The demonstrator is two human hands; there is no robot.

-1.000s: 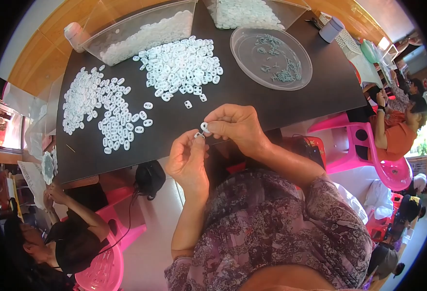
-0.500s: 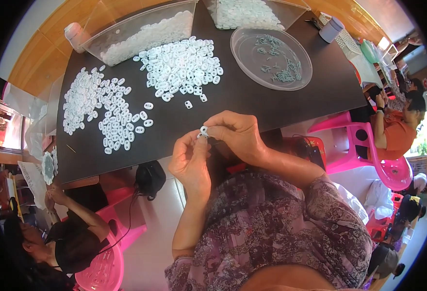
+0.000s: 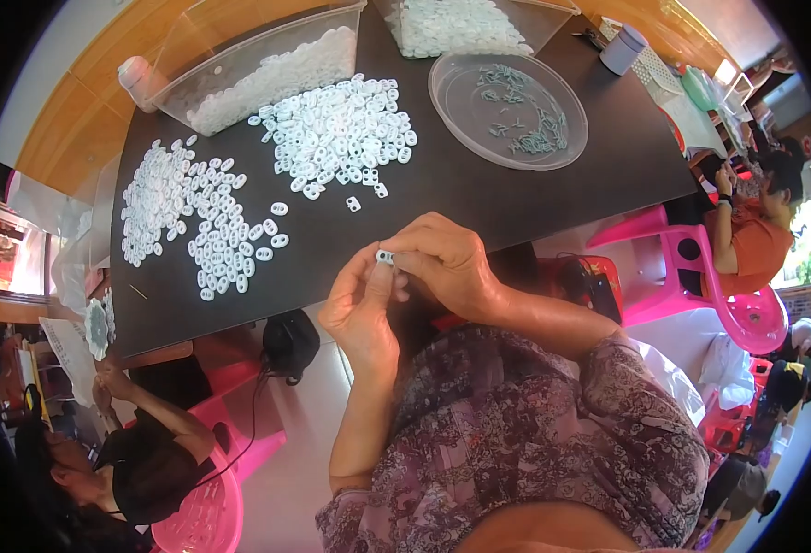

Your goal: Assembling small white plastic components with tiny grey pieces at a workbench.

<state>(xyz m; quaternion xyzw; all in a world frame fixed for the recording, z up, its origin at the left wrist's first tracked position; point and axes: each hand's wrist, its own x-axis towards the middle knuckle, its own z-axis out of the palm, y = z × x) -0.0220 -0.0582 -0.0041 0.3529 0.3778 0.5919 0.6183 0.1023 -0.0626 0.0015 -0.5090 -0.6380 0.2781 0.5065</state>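
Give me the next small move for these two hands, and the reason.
Probably press the white two-holed piece firmly between the fingertips before letting go: the left hand and right hand both pinch it, and they are right by the near edge of the dark table, where a loosened piece might drop off.

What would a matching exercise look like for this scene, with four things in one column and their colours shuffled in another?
Things
1. Piece between the fingers
2. Table
3. Small parts in the round tray
4. Chair at lower left

Colours
A. Pink
B. Grey-green
C. White
D. Very dark

Pairs: 1-C, 2-D, 3-B, 4-A
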